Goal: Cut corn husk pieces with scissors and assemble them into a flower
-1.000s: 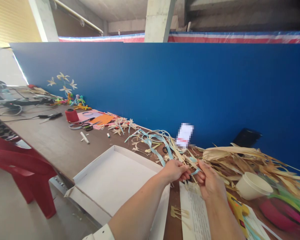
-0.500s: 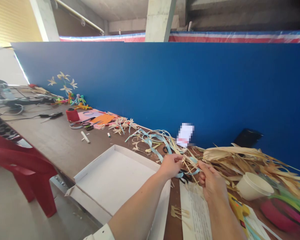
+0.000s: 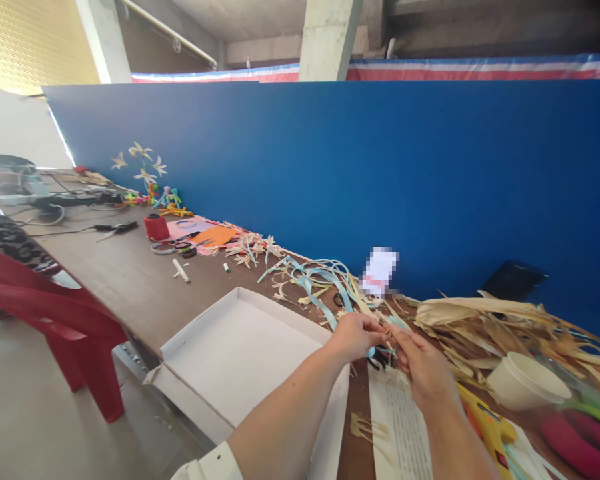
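My left hand [image 3: 356, 339] and my right hand [image 3: 424, 363] meet at the fingertips above the table, right of an open white box lid [image 3: 250, 353]. Both pinch what looks like a thin pale strip of husk [image 3: 387, 335]; the fingers cover most of it. Behind the hands lie light blue and cream strips [image 3: 313, 283] in a loose tangle. Black scissor handles [image 3: 377, 360] show partly below the fingers. A printed sheet [image 3: 397, 413] lies under my right wrist, with small pale husk pieces [image 3: 365, 427] at its left edge.
Dried corn husks [image 3: 480, 327], a cream cup [image 3: 525, 380], a yellow glue gun [image 3: 490, 427] and a pink roll [image 3: 580, 433] stand to the right. Farther left are a red thread spool [image 3: 156, 227], scissors [image 3: 187, 248] and a red chair [image 3: 80, 333]. A blue partition [image 3: 330, 167] backs the table.
My hands have come together: the left moved toward the right, and their fingertips now meet at the strip. The whole view has shifted slightly.
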### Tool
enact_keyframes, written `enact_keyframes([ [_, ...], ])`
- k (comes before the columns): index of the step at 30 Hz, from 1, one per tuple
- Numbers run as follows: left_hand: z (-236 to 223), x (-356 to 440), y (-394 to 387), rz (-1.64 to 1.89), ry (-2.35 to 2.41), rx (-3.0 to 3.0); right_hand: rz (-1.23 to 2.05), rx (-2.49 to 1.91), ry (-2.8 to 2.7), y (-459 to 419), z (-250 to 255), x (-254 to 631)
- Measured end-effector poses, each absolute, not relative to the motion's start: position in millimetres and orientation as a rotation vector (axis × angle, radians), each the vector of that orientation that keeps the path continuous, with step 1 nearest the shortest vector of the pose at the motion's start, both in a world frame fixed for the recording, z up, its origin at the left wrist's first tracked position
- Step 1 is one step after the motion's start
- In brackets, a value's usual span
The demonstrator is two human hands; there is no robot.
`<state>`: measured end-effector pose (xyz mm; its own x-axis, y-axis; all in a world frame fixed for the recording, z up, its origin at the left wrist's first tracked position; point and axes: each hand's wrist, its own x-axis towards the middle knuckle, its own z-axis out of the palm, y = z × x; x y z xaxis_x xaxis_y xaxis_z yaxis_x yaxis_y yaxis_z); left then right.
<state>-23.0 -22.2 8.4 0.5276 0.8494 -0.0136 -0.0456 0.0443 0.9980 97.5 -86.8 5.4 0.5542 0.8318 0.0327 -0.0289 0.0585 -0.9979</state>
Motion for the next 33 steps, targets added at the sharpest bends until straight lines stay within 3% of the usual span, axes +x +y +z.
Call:
enact_keyframes([
  [9, 14.4, -27.7, -18.3, 0.846, 0.781, 1.032, 0.848, -1.359, -0.784, -86.5, 7.4, 95.4],
  [33, 8.3, -21.4, -14.9, 1.012, 0.782, 1.238, 0.786, -1.361, -0.806, -84.7, 3.0, 96.0],
])
